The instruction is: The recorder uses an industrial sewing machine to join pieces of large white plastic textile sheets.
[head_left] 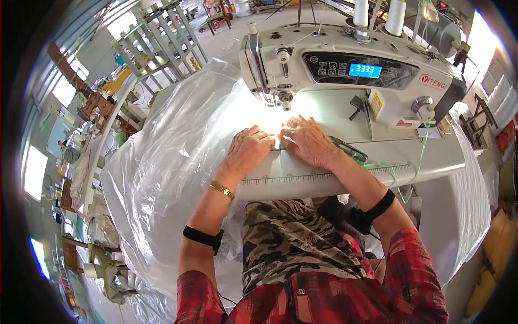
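A white industrial sewing machine [345, 67] stands in front of me, its lamp throwing a strong glare around the needle area. Just below the presser foot [285, 100], both hands meet on the machine bed. My left hand [249, 150] is closed with its fingertips curled down at the bed. My right hand [308, 141] is closed beside it, thumb and fingers pinched together. A small dark strip [277, 144] shows between the fingertips, too little of it to name. Glare and the fingers hide what else they grip. Black-handled thread snips [349, 148] lie beside my right wrist.
Clear plastic sheeting [167, 156] covers the table on the left. Green thread [394, 171] trails over the right front edge, near a printed ruler [291, 178]. White thread cones [395, 17] stand on top of the machine. A metal rack [156, 46] stands behind at left.
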{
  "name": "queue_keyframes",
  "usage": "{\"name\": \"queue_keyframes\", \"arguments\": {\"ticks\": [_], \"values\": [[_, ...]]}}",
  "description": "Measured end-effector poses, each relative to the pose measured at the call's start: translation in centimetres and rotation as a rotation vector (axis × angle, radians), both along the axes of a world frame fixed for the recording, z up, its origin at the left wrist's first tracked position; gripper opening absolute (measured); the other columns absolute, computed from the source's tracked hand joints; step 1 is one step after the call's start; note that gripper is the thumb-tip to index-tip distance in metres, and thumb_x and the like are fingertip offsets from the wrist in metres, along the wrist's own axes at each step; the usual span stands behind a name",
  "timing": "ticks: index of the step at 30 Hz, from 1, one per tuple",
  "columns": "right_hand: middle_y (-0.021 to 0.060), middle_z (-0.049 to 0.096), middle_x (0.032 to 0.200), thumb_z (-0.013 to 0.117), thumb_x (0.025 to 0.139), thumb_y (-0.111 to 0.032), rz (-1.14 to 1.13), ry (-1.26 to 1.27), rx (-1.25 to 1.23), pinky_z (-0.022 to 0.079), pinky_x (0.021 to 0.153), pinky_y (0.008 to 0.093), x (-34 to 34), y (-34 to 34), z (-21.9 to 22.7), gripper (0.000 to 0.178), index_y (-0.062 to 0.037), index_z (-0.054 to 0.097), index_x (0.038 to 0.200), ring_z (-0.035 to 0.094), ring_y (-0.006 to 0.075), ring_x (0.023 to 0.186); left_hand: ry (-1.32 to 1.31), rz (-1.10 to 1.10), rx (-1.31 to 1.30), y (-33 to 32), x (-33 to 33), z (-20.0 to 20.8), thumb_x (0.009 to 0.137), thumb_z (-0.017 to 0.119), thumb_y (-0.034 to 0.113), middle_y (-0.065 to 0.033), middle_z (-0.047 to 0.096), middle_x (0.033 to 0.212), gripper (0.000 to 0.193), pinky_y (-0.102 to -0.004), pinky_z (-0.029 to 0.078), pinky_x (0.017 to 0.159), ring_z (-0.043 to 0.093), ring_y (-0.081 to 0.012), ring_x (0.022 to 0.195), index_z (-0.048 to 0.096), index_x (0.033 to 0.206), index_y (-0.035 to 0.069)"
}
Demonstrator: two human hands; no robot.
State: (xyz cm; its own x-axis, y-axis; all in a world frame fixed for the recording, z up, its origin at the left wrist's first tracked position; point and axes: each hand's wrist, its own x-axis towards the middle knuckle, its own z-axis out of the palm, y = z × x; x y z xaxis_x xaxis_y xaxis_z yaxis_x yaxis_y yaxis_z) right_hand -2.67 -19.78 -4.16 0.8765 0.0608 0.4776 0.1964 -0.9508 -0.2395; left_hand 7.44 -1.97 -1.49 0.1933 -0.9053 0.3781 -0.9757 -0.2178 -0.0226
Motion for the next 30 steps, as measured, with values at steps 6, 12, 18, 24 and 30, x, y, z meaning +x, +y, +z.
{"name": "queue_keyframes", "arguments": {"ticks": [6, 12, 18, 24, 30], "values": [[0.0152, 0.06, 0.103, 0.053, 0.09, -0.021, 0.044, 0.069, 0.031, 0.043, 0.089, 0.0487, -0.5, 0.0, 1.4, 0.02, -0.0065, 0.063, 0.099, 0.056, 0.0309, 0.104, 0.176, -0.016, -0.106, 0.5, 0.3, -0.1, 0.08, 0.063, 0.011, -0.0051, 0.068, 0.089, 0.015, -0.0375, 0.05, 0.085, 0.061, -0.0221, 0.088, 0.067, 0.092, 0.004], [0.0143, 0.061, 0.1, 0.056, 0.086, -0.017, 0.039, 0.224, 0.02, 0.043, 0.087, 0.0468, 0.4, 0.5, 2.7, 0.017, -0.0066, 0.065, 0.095, 0.056, 0.0297, 0.104, 0.239, -0.07, -0.132, 1.1, 0.6, -0.1, 0.081, 0.063, 0.01, -0.0059, 0.068, 0.09, 0.018, -0.038, 0.05, 0.085, 0.061, -0.0241, 0.091, 0.068, 0.097, 0.004], [0.0127, 0.057, 0.097, 0.06, 0.081, -0.013, -0.015, 0.147, 0.041, 0.041, 0.087, 0.0495, 0.2, 1.0, 1.9, 0.018, -0.0107, 0.063, 0.098, 0.054, 0.0309, 0.103, 0.153, -0.016, -0.042, 0.7, 1.0, -0.6, 0.082, 0.062, 0.009, -0.0064, 0.067, 0.088, 0.01, -0.0369, 0.053, 0.076, 0.061, -0.0238, 0.088, 0.066, 0.09, 0.003], [0.0145, 0.062, 0.099, 0.058, 0.081, -0.016, 0.028, 0.07, 0.036, 0.04, 0.09, 0.05, 0.1, 0.6, 1.7, 0.02, -0.0095, 0.066, 0.099, 0.056, 0.0318, 0.105, 0.26, -0.134, -0.134, 1.3, 1.7, -0.9, 0.082, 0.062, 0.011, -0.0072, 0.066, 0.091, 0.01, -0.0388, 0.053, 0.079, 0.061, -0.0263, 0.092, 0.064, 0.089, 0.003], [0.0139, 0.061, 0.103, 0.06, 0.082, -0.014, 0.016, 0.216, 0.082, 0.04, 0.091, 0.0508, 0.4, 0.3, 2.0, 0.02, -0.0102, 0.066, 0.101, 0.056, 0.0305, 0.107, 0.311, 0.017, -0.011, 2.1, 1.2, -0.1, 0.084, 0.057, 0.009, -0.0127, 0.062, 0.111, 0.014, -0.0404, 0.052, 0.084, 0.061, -0.0314, 0.102, 0.063, 0.094, 0.002]]}}
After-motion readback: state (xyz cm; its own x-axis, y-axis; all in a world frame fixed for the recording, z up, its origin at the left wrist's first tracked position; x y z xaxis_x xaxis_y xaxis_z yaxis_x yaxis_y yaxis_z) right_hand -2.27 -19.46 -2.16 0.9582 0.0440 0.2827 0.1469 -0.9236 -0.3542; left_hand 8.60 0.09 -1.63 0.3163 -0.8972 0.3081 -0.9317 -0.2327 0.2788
